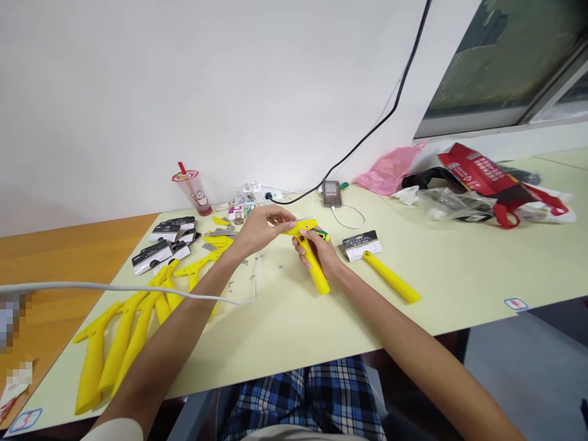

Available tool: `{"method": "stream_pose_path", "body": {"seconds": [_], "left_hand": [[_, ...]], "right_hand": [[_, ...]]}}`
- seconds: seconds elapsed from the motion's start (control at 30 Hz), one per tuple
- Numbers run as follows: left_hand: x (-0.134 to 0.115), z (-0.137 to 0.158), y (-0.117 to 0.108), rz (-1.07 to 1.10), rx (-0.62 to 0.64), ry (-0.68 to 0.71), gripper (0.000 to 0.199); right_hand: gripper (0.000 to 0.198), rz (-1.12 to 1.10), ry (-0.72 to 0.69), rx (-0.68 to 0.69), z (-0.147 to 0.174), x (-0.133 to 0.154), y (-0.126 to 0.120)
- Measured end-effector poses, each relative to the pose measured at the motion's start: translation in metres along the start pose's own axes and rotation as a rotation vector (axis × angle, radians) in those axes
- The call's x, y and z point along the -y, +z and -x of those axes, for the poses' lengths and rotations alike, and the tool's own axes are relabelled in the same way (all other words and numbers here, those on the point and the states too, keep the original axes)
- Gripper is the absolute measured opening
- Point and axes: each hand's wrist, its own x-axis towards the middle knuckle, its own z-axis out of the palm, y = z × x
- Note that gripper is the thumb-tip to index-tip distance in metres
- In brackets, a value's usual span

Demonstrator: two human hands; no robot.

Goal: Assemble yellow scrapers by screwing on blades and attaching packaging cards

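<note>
In the head view, the left hand (263, 231) is partly curled, its thumb and fingertips at one end of the head of a yellow scraper (318, 274), which is held up between the table's (294, 343) near and far edges. The right hand (327, 252) is closed around the scraper's upper handle, with a green-and-yellow tool (324, 234) also in its grasp. Loose yellow handles (89, 373) lie along the left edge towards the near left corner, and a carded scraper (390, 278) lies right of the right hand.
</note>
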Motion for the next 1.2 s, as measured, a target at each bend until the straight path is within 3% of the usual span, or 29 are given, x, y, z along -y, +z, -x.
{"method": "stream_pose_path", "body": {"seconds": [0.6, 0.77, 1.2], "left_hand": [[0.000, 0.000, 0.002, 0.041, -0.014, 0.048, 0.018], [-0.002, 0.001, 0.003, 0.055, -0.024, 0.049, 0.017], [0.000, 0.002, 0.005, 0.061, -0.043, 0.089, 0.018]], "right_hand": [[0.036, 0.029, -0.027, -0.014, 0.001, -0.001, -0.004], [0.040, 0.089, 0.030, -0.071, 0.004, 0.005, 0.001], [0.043, 0.110, 0.064, -0.037, 0.006, 0.011, 0.003]]}}
